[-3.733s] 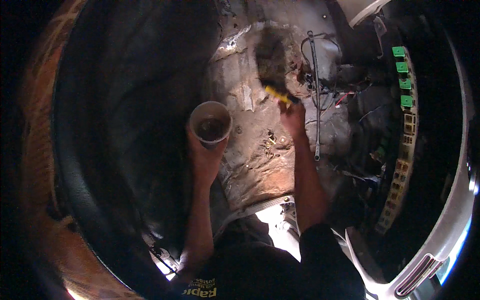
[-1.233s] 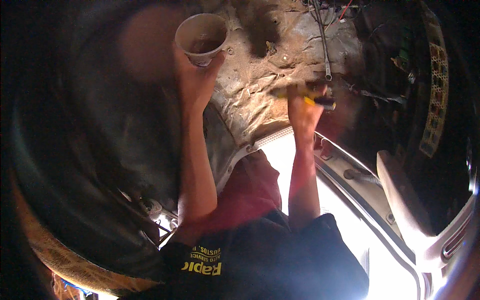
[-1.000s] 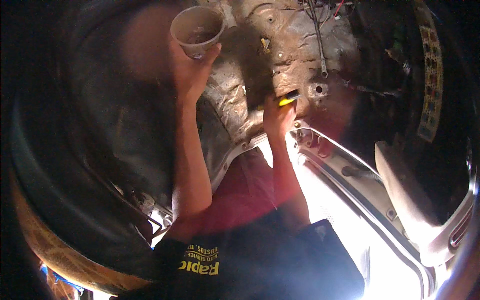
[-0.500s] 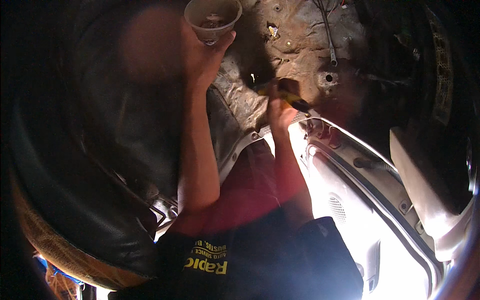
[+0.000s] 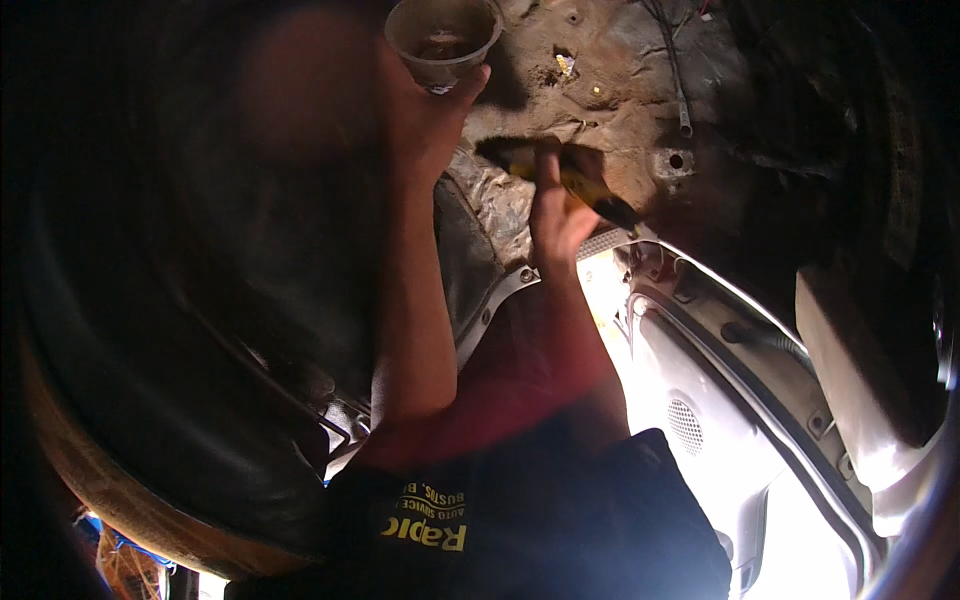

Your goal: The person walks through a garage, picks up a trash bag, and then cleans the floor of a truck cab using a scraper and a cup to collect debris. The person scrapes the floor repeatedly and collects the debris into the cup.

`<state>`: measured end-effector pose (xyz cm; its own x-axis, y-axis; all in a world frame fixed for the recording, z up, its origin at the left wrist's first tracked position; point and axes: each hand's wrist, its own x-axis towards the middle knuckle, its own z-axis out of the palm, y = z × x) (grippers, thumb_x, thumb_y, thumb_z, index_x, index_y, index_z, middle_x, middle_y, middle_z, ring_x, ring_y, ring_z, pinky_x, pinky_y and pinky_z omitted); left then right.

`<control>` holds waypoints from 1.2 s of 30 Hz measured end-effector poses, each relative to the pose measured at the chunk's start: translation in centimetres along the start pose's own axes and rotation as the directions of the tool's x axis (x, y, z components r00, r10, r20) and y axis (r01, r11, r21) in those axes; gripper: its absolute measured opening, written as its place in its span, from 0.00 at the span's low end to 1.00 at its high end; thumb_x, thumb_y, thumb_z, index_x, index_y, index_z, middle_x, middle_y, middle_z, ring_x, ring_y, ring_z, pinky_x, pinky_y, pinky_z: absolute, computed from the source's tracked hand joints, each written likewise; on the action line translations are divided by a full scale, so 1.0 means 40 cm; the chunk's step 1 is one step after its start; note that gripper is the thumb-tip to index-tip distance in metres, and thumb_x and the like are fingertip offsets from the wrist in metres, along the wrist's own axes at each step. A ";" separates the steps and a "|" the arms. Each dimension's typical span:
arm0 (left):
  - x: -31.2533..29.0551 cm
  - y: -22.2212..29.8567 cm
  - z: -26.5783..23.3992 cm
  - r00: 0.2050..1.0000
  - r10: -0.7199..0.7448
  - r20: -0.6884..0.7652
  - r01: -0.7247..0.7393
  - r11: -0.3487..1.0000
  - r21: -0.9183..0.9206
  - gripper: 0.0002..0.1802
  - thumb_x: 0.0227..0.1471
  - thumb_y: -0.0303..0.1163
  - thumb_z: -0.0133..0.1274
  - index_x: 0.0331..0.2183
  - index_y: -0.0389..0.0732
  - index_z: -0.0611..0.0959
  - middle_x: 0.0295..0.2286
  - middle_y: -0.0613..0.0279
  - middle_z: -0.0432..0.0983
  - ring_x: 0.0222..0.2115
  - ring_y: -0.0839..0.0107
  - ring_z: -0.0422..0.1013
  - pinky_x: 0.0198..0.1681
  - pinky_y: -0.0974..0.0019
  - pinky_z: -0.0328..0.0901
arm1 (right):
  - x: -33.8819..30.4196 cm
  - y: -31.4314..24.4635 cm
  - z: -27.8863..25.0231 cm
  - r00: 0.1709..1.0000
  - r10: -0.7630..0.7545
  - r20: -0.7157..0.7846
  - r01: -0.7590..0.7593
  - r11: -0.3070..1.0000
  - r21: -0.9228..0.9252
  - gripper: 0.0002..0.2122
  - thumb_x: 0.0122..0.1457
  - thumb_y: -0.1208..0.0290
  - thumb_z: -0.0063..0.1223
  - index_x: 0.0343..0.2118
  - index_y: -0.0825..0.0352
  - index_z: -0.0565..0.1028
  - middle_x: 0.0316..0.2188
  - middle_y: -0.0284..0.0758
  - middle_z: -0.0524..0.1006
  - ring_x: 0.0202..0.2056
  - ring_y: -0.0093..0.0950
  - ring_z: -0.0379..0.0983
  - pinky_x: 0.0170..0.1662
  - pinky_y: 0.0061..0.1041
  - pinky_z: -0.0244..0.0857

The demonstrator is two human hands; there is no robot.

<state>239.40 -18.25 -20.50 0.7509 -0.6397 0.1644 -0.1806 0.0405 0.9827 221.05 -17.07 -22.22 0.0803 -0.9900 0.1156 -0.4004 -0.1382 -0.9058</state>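
Near the top, my left hand [image 5: 430, 125] is closed round the side of a round translucent plastic tub [image 5: 438, 72]. A little dark matter lies in the bottom of the tub. My right hand [image 5: 562, 215] is closed round a slim tool with a yellow and black handle [image 5: 588, 190], held low over the bare, brown-stained metal floor [image 5: 620, 150] of a vehicle. The tool slants from upper left to lower right. Its far left end is dark and lies in shadow, so I cannot make out its kind.
The white door panel [image 5: 720, 470] with a round speaker grille stands at the right, next to the metal door sill [image 5: 510, 285]. Black seat-like upholstery [image 5: 180, 480] fills the left. A dark cable [image 5: 675, 75] lies on the floor panel, near a round hole [image 5: 676, 161].
The whole view has shifted slightly, with the scene lying further right. Against the floor, my right hand and the tool have moved a little left. My left hand still holds the tub.
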 end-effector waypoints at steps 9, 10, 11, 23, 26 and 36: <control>0.005 -0.007 -0.017 0.981 -0.191 0.034 0.193 0.978 -0.075 0.49 0.46 0.28 0.74 0.63 0.37 0.64 0.56 0.48 0.71 0.58 0.56 0.69 0.62 0.55 0.65 | 0.079 -0.008 0.061 0.999 0.047 0.012 -0.043 0.971 -0.234 0.11 0.62 0.67 0.67 0.33 0.72 0.81 0.28 0.40 0.82 0.29 0.29 0.78 0.34 0.33 0.70; 0.005 0.001 -0.019 0.986 -0.167 0.018 0.168 0.984 -0.061 0.49 0.46 0.28 0.74 0.63 0.37 0.64 0.56 0.49 0.71 0.58 0.57 0.70 0.62 0.56 0.65 | 0.098 -0.010 0.060 0.996 0.069 -0.052 -0.069 0.998 -0.006 0.12 0.64 0.66 0.66 0.33 0.73 0.81 0.28 0.40 0.83 0.29 0.28 0.77 0.34 0.31 0.69; 0.006 0.008 -0.021 0.991 -0.131 -0.004 0.130 0.990 -0.052 0.49 0.46 0.28 0.74 0.63 0.37 0.64 0.56 0.49 0.71 0.57 0.57 0.70 0.61 0.56 0.66 | 0.110 -0.015 0.066 0.993 -0.058 -0.107 0.083 0.966 0.246 0.13 0.65 0.66 0.65 0.33 0.74 0.81 0.28 0.39 0.83 0.28 0.27 0.76 0.34 0.31 0.69; 0.008 0.008 -0.026 0.994 -0.101 -0.043 0.101 0.995 -0.016 0.47 0.46 0.26 0.73 0.62 0.38 0.65 0.55 0.49 0.73 0.55 0.57 0.72 0.61 0.56 0.67 | 0.256 0.072 0.033 0.998 0.014 -0.056 0.001 0.966 0.257 0.08 0.65 0.67 0.66 0.32 0.65 0.81 0.29 0.30 0.80 0.28 0.19 0.72 0.33 0.23 0.68; 0.010 -0.005 -0.024 0.990 -0.134 -0.033 0.133 0.991 -0.019 0.47 0.46 0.25 0.73 0.62 0.39 0.65 0.55 0.50 0.74 0.55 0.59 0.72 0.61 0.56 0.67 | 0.221 0.065 -0.055 0.998 -0.053 0.021 0.051 0.994 0.092 0.11 0.63 0.66 0.67 0.35 0.71 0.83 0.29 0.34 0.82 0.29 0.21 0.77 0.31 0.26 0.72; 0.002 0.004 -0.020 0.986 -0.169 -0.003 0.169 0.985 -0.021 0.46 0.48 0.24 0.72 0.63 0.37 0.65 0.50 0.54 0.78 0.53 0.61 0.75 0.59 0.57 0.68 | 0.383 0.108 0.034 0.990 -0.129 -0.057 0.121 0.985 -0.127 0.18 0.58 0.61 0.67 0.24 0.74 0.80 0.19 0.41 0.81 0.22 0.30 0.78 0.30 0.35 0.71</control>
<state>239.94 -17.69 -20.26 0.7723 -0.6353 -0.0040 -0.0379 -0.0523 0.9979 221.77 -32.82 -24.91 0.0787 -0.9638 0.2546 -0.5004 -0.2591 -0.8261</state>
